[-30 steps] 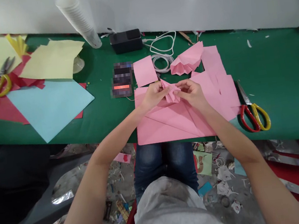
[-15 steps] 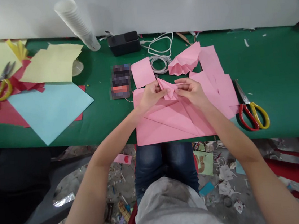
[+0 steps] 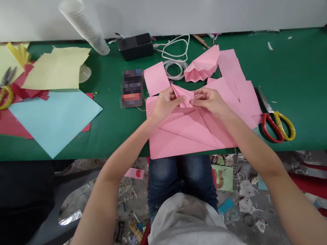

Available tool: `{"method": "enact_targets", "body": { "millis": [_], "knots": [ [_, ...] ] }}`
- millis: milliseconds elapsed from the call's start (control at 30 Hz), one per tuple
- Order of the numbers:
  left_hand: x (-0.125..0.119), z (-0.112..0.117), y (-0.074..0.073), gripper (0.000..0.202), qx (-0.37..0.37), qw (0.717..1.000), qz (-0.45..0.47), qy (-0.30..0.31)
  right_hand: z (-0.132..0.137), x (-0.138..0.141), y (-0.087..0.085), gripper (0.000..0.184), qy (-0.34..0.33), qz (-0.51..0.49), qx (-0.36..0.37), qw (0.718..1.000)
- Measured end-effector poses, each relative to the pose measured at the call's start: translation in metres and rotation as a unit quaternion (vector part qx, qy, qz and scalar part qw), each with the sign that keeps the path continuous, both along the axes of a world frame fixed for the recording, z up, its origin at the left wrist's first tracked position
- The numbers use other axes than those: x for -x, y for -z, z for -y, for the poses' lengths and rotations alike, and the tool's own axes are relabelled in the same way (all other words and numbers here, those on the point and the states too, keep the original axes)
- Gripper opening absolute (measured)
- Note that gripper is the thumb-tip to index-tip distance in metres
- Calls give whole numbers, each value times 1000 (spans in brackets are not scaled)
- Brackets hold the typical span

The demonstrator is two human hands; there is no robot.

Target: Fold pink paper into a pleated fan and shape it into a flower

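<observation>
A small folded piece of pink paper (image 3: 182,94) is held between my two hands, above a stack of pink sheets (image 3: 169,143). My left hand (image 3: 165,103) pinches its left side, thumb in front. On its right edge, the thumb and fingers of my right hand (image 3: 210,100) are closed. Behind my hands lie a square pink piece (image 3: 156,79) and a pleated pink paper fan (image 3: 202,66). More pink sheets (image 3: 245,96) spread to the right, beside scissors (image 3: 276,118) with one red and one yellow handle.
At the back stand a leaning stack of white cups (image 3: 84,27) and a black box (image 3: 135,47) with a white cable (image 3: 176,69). A phone (image 3: 132,88) lies left of the pink paper. Further left are a light blue sheet (image 3: 57,117), yellow paper (image 3: 57,70) and another pair of scissors (image 3: 4,90).
The right fingers have shifted slightly on the folded pink paper, which now shows a flatter right side. Both hands stay in nearly the same place.
</observation>
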State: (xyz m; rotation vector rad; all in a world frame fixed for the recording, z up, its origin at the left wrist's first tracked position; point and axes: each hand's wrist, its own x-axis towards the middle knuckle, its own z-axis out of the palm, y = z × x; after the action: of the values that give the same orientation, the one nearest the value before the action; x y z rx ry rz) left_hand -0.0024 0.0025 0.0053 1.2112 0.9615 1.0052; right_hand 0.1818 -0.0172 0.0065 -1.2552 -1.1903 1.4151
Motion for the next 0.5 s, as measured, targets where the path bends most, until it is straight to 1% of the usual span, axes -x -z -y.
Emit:
{"method": "enact_targets", "body": {
  "millis": [167,400,500],
  "knots": [
    [-1,1,-1,26,-3,1000,12,10,-1,-2,1,40,-1,-7,11,1000],
    [-2,3,-2,24,8,1000,17,9,-1,-3,-1,43,-10,-23,30,999],
    [-2,2,-1,25,-2,1000,20,11,0,-3,-2,44,-11,-29,36,999]
  ]
}}
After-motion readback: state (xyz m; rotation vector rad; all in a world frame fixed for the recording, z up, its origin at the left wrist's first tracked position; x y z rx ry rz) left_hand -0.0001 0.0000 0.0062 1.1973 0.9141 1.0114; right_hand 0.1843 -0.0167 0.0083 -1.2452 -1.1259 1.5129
